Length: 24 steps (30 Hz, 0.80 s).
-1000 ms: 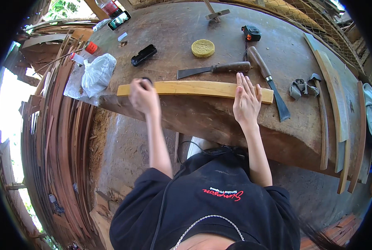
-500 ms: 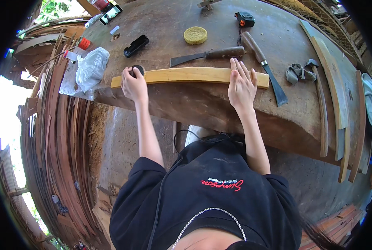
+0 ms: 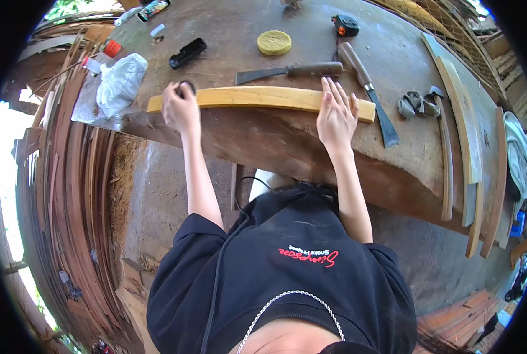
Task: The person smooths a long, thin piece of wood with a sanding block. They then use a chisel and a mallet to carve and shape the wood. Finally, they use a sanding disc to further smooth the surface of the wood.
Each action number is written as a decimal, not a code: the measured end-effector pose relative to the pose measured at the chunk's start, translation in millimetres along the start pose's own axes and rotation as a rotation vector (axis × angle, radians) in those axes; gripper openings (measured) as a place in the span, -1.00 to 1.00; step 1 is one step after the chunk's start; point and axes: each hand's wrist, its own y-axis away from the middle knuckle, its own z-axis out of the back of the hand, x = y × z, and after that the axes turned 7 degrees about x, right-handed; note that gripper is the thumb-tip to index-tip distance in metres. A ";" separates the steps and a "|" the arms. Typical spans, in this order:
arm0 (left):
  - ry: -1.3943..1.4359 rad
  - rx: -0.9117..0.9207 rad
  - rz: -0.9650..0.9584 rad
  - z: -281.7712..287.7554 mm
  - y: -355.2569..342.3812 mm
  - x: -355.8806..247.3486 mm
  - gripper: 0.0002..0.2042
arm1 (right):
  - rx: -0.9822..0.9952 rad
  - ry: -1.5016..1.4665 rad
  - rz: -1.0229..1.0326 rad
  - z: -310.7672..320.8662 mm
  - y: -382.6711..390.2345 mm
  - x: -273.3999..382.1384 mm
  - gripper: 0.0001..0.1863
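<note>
A curved, light yellow-brown wooden strip [image 3: 251, 97] lies across the near edge of the workbench. My left hand [image 3: 181, 112] is closed around a dark, round, puck-like piece [image 3: 185, 89], which it holds against the strip near its left end; the hand covers most of it. Fingers stretched out, my right hand [image 3: 337, 120] lies flat on the strip close to the right end. Just beyond the strip lies a flat-bladed tool [image 3: 287, 71] with a wooden handle. A second such tool [image 3: 366, 88] slants past the strip's right end.
On the workbench [image 3: 228, 133] are a yellow round pad [image 3: 274, 42], a black case [image 3: 188, 53], a tape measure [image 3: 346, 25] and a white plastic bag [image 3: 120, 82]. A grey cloth [image 3: 416, 105] and long wooden strips [image 3: 465, 118] lie at the right. Stacked boards [image 3: 69, 206] stand left.
The whole view has shifted a little, moving the bench leftward and up in the picture. My left hand has turned slightly, with the dark piece nearer the strip's far edge. My right hand stays on the strip.
</note>
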 end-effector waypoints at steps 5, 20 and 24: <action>0.236 0.068 -0.220 -6.9 52.2 -89.1 -0.84 | -0.007 0.014 0.000 -3.8 -1.5 0.8 -0.46; -0.186 0.045 0.046 11.3 -17.8 20.3 -0.75 | 0.023 -0.060 -0.013 1.2 -2.7 12.7 -0.44; 0.179 0.203 -0.223 4.0 51.8 -84.0 -0.81 | 0.009 -0.049 -0.027 -1.3 -0.6 6.7 -0.44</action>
